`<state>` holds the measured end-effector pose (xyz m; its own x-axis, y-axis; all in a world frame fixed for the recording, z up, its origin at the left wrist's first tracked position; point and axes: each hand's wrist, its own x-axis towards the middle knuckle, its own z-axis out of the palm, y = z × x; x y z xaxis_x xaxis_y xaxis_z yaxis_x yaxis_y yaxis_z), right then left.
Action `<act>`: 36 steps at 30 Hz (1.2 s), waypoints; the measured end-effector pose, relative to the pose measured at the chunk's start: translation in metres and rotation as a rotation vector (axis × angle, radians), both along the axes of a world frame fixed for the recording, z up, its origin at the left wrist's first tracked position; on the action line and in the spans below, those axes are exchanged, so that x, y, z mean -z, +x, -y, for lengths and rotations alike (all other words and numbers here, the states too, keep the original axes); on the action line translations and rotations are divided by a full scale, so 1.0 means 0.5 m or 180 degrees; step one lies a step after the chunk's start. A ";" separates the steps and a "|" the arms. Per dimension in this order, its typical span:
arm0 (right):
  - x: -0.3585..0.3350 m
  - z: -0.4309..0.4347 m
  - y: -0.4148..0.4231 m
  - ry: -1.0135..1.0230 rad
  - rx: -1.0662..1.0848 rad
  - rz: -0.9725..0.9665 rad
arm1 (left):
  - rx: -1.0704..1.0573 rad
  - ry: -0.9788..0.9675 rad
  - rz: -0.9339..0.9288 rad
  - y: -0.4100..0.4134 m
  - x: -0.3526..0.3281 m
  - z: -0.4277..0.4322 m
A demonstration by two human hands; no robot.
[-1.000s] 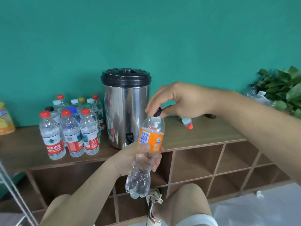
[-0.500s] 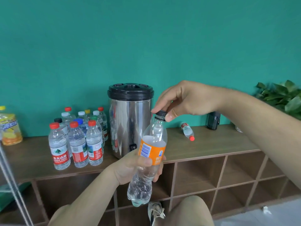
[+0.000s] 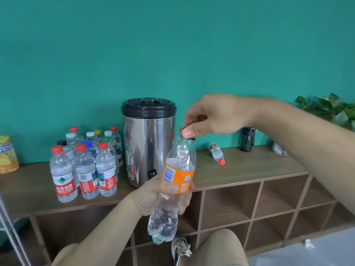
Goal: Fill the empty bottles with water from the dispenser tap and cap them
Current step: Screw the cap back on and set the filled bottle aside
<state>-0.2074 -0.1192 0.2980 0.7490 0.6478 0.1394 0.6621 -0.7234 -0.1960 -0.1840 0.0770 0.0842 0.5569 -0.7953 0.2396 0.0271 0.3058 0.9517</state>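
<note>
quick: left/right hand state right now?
Left hand: closed round the orange-label bottle, holding it tilted.
Right hand: closed, pinching the black cap at the bottle's mouth.

A wooden counter (image 3: 249, 169) runs along the wall (image 3: 172, 45). At its left stands a cluster of capped water bottles (image 3: 86, 166), with a yellow drink bottle (image 3: 7, 154) further left. The steel dispenser (image 3: 148, 143) stands mid-counter. Right of it a red-capped bottle (image 3: 216, 153) lies on its side, and a dark canister (image 3: 247, 139) stands by the wall.
</note>
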 end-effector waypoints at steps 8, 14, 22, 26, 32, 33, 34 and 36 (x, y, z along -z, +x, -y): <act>0.034 0.017 0.017 0.0196 -0.0093 -0.0336 | -0.0674 0.0097 0.0100 -0.010 0.020 0.017; 0.037 0.030 0.013 0.0821 -0.0480 -0.0674 | 0.0094 -0.0188 -0.0105 -0.016 0.025 0.021; 0.013 0.042 -0.004 0.0976 -0.0785 -0.0695 | 0.0793 -0.0317 -0.0162 -0.025 -0.012 0.028; 0.006 0.045 -0.004 0.0872 -0.0788 -0.0674 | 0.0890 -0.0305 -0.0202 -0.027 -0.016 0.023; -0.004 0.031 -0.023 0.0618 -0.0518 -0.0593 | 0.0784 -0.0263 -0.0161 -0.032 -0.014 0.016; -0.006 0.021 -0.028 0.0447 -0.0404 -0.0398 | 0.0666 -0.0247 -0.0131 -0.031 -0.013 0.016; -0.005 0.013 -0.030 0.0191 -0.0287 -0.0024 | 0.0502 -0.0223 -0.0080 -0.031 -0.011 0.016; 0.007 -0.002 -0.028 -0.0339 -0.0122 0.0732 | 0.0129 -0.0138 0.0053 -0.030 -0.008 0.020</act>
